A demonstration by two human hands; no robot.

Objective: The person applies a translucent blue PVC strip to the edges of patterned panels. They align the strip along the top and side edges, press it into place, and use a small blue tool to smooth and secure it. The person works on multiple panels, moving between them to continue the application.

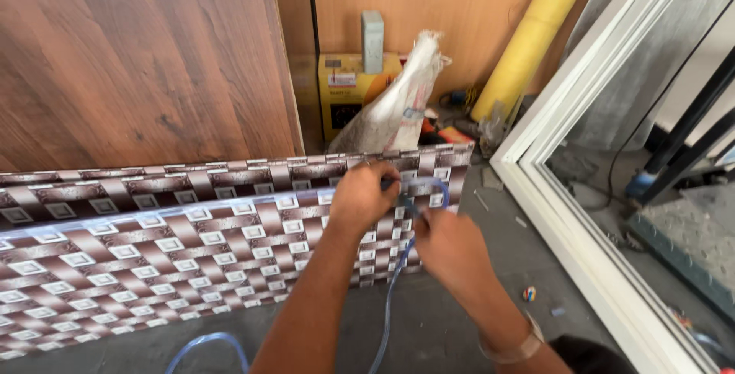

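I log both hands closed on the clear blue tube: left hand (361, 194), right hand (452, 248), tube (394, 286) looped at the patterned panel (153, 244) edge (slack trails floorward); routing looks barely begun.

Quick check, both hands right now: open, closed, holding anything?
Left hand: closed, gripping the clear blue tube at the top edge of the patterned panel.
Right hand: closed, pinching the same tube lower down.
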